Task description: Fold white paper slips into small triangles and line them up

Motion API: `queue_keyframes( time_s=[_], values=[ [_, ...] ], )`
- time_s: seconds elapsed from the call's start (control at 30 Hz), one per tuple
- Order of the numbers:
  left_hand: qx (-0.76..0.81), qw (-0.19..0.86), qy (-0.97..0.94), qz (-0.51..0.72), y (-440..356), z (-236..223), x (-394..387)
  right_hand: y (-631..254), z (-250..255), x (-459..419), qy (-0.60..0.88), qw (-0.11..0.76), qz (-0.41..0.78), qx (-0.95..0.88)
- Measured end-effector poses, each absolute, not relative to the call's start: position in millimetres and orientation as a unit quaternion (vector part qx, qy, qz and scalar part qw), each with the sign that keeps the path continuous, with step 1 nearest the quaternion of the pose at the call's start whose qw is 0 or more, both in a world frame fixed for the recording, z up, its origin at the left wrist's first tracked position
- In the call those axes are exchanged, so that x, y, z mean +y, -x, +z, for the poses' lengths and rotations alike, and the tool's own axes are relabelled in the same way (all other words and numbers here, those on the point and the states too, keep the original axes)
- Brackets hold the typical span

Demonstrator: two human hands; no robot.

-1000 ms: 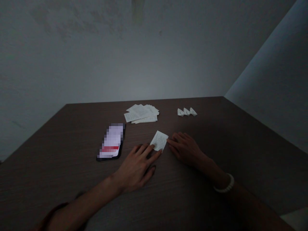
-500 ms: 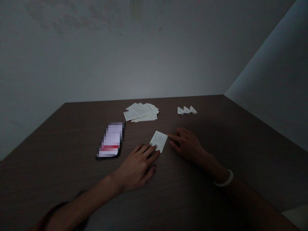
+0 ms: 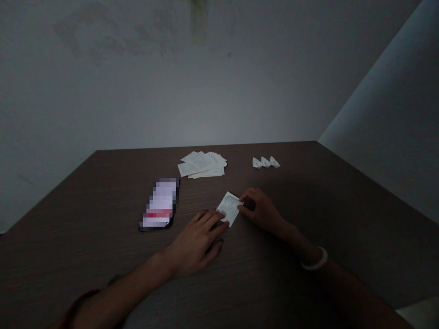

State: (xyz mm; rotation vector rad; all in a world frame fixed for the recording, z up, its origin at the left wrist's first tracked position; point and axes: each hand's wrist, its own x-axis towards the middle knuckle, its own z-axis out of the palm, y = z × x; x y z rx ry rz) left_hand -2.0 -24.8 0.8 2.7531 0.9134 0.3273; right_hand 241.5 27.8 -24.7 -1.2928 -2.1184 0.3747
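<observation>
A small printed sheet of paper point(image 3: 229, 209), apparently folded, lies on the dark wooden table between my hands. The fingertips of my left hand point(image 3: 200, 240) rest on its lower left edge, the fingers stretched out and apart. At the right corner of the sheet, my right hand point(image 3: 262, 209) pinches the paper between thumb and index finger. A slight gap shows between layers along the sheet's top edge. A pale beaded bracelet point(image 3: 317, 260) circles my right wrist.
Left of my hands lies a phone point(image 3: 159, 203) with a blurred screen. Behind are a loose pile of printed papers point(image 3: 204, 164) and, to the right, three small folded paper pieces point(image 3: 265, 162) in a row. A wall point(image 3: 206, 100) stands along the table's far edge point(image 3: 240, 145).
My right thumb and index finger have closed on the sheet's right corner, where before the index finger only touched it. The top layer has lifted slightly. The view has tilted up a little.
</observation>
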Motion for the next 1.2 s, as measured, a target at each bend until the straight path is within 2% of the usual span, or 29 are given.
queue_keyframes(
  time_s=[0.13, 0.3, 0.37, 0.53, 0.7, 0.87, 1.2],
  values=[
    [0.343, 0.154, -0.907, 0.189, 4, 0, -23, -240, -19, 26, 0.489, 0.348, 0.274, -0.751],
    [0.502, 0.279, -0.743, 0.344, -3, 6, -12, -234, -9, 19, 0.442, 0.367, 0.389, -0.721],
    [0.503, 0.341, -0.718, 0.341, -8, 9, -9, -233, -8, 16, 0.429, 0.363, 0.401, -0.723],
    [0.525, 0.394, -0.674, 0.339, -17, 10, -8, -232, -8, 11, 0.421, 0.370, 0.409, -0.720],
    [0.528, 0.470, -0.615, 0.351, -20, 8, -9, -229, -7, 11, 0.429, 0.403, 0.473, -0.656],
    [0.528, 0.498, -0.584, 0.363, -23, 8, -11, -229, -10, 13, 0.423, 0.363, 0.506, -0.658],
    [0.524, 0.528, -0.564, 0.359, -24, 3, -13, -228, -9, 12, 0.452, 0.373, 0.506, -0.633]
  ],
)
